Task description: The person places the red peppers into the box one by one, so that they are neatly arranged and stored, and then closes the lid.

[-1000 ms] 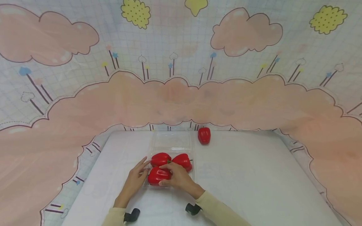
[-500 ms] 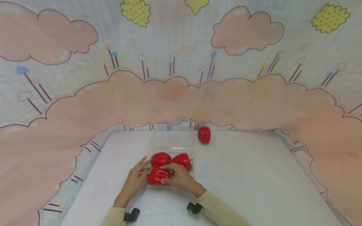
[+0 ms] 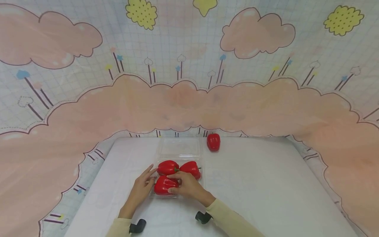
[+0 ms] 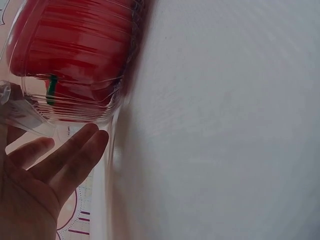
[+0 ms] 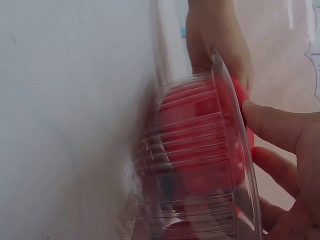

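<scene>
In the head view, a clear plastic clamshell box (image 3: 202, 184) stands open, its lid (image 3: 180, 148) folded back. Three red bell peppers lie in it: one at the back left (image 3: 167, 167), one at the right (image 3: 190, 169) and one at the front (image 3: 163, 185). My right hand (image 3: 189, 186) holds the front pepper by its right end, thumb on the near side and fingers over the top. With fingers extended, my left hand (image 3: 142, 187) touches the box's left side. Through the clear wall, red pepper (image 4: 80, 40) and a green stem show in the left wrist view.
Another red bell pepper (image 3: 213, 142) stands at the back of the white table (image 3: 254, 184), right of the lid. A patterned cloth (image 3: 189, 105) with clouds hangs behind and around the table. Black wrist cameras (image 3: 138, 226) sit below both hands.
</scene>
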Motion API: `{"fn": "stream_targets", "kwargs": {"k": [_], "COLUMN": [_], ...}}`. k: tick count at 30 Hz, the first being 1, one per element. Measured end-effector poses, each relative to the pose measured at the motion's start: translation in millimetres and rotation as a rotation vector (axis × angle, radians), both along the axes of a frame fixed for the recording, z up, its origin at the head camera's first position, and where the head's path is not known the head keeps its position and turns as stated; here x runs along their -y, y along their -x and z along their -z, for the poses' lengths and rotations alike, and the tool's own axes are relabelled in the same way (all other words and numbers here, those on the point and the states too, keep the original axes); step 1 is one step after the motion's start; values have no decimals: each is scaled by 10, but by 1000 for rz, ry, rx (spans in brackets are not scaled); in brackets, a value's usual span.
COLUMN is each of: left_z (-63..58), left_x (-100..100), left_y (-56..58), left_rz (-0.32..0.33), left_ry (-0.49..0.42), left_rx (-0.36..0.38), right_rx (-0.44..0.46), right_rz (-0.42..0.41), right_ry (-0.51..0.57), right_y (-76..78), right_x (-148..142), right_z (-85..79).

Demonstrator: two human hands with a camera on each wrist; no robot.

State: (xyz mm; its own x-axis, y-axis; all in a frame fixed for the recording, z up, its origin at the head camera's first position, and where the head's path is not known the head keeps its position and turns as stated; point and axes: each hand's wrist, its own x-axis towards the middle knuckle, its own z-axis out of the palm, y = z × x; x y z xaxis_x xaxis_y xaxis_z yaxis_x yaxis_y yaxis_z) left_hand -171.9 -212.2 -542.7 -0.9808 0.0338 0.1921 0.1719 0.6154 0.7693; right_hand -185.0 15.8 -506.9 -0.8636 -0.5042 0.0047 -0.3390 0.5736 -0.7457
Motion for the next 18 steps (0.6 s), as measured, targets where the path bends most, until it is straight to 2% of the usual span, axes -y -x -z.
{"fn": "stream_targets", "kwargs": {"k": [8, 18], "left_z": [-15, -2], "left_x": [9, 11], "left_y": [-4, -5], "left_rz": [6, -19], "left_ry": [5, 38], "left_rx": [4, -2], "right_rx": [-49, -107], "right_rz": [2, 0], "right_ry": [-16, -56], "right_y": [-27, -48], "right_x": [10, -5], "right_z": [21, 13]}}
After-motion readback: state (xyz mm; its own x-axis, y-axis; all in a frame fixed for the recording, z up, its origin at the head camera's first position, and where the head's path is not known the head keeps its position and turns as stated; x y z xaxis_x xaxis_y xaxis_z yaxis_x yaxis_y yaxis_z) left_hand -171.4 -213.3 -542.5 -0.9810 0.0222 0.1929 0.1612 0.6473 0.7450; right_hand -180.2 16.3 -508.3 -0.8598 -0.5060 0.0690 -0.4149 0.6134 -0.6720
